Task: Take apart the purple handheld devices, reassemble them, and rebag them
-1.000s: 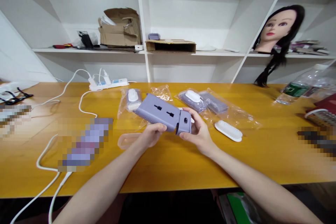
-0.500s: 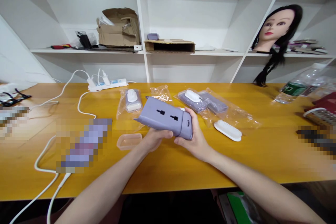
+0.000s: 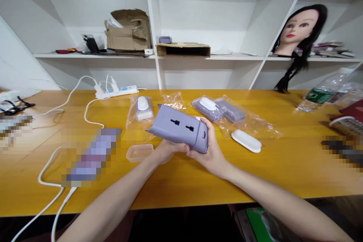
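Note:
Both my hands hold a lavender plastic holder point(image 3: 177, 127) above the yellow wooden table point(image 3: 198, 181). Two dark slots mark its upper face. My left hand point(image 3: 171, 150) supports it from underneath, and my right hand point(image 3: 208, 151) wraps its right end. Behind it lie a clear bag point(image 3: 143, 109) with a white and lavender piece, and a bagged lavender piece point(image 3: 205, 107). A white bristle brush point(image 3: 246, 140) lies to my right, and a translucent peach tray point(image 3: 139, 153) sits by my left hand.
Behind the items, a white power strip point(image 3: 116, 91) trails white cables across the table's left side. A plastic bottle point(image 3: 320, 96) lies at the right. Blurred patches cover several objects. White shelves at the back hold cardboard and a mannequin head point(image 3: 299, 30).
The holder has rolled in my hands, its slotted face turning further up and its right end tilting down. My hands have shifted with it and stay on it.

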`<state>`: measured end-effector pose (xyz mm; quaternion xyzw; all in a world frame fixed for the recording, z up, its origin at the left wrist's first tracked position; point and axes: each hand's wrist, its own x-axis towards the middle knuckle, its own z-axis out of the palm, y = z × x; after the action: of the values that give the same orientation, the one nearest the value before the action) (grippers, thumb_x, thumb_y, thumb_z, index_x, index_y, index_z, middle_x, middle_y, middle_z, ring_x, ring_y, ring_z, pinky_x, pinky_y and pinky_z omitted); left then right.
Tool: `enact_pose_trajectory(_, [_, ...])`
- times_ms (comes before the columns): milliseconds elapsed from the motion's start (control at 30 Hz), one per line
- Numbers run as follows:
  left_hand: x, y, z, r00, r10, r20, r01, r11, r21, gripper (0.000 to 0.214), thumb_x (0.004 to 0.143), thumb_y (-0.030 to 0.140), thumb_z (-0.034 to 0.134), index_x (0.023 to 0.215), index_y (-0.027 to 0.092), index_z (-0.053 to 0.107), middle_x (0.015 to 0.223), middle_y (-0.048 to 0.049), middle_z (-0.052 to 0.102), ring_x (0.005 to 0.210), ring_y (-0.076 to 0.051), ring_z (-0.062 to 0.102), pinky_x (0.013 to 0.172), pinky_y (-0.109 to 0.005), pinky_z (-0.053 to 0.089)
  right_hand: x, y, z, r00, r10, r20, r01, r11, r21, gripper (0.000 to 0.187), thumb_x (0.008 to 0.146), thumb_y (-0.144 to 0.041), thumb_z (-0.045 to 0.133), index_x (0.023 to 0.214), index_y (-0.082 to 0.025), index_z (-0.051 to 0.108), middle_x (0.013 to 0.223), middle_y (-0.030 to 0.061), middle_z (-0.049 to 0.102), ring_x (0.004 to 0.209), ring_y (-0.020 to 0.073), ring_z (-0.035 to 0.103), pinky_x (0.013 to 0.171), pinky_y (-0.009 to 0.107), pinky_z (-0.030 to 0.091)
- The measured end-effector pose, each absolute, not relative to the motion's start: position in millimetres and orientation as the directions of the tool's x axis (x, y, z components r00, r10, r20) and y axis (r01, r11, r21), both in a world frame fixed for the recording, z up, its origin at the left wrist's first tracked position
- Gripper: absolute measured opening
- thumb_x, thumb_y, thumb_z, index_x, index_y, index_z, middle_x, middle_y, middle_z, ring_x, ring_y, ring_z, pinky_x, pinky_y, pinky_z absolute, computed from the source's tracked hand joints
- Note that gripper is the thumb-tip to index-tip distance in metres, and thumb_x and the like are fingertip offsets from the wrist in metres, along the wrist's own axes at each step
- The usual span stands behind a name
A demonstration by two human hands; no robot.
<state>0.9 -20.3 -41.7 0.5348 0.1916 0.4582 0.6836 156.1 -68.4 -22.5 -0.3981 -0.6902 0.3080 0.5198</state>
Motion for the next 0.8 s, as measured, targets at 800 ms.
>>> enact_pose_trajectory(800, [5.9,-21.6,-43.4,0.535,0.829,0.163,-0.46,0.124,0.879,0.033,0.053,0.023,0.08,0.084,0.019,0.07,0.068,-0.0025,0.068,0.087,-0.028,0.064,0.084,-0.04,0.046,157.3,-62.5,-28.7,-0.128,0.851,0.509,0.255,0.524,-0.812,0.082,0.067,-0.024,0.073,0.13,-0.026,0.021,0.136,0.0132,0.038,0.124,0.0264,0.044,0.104,0.047,0.04])
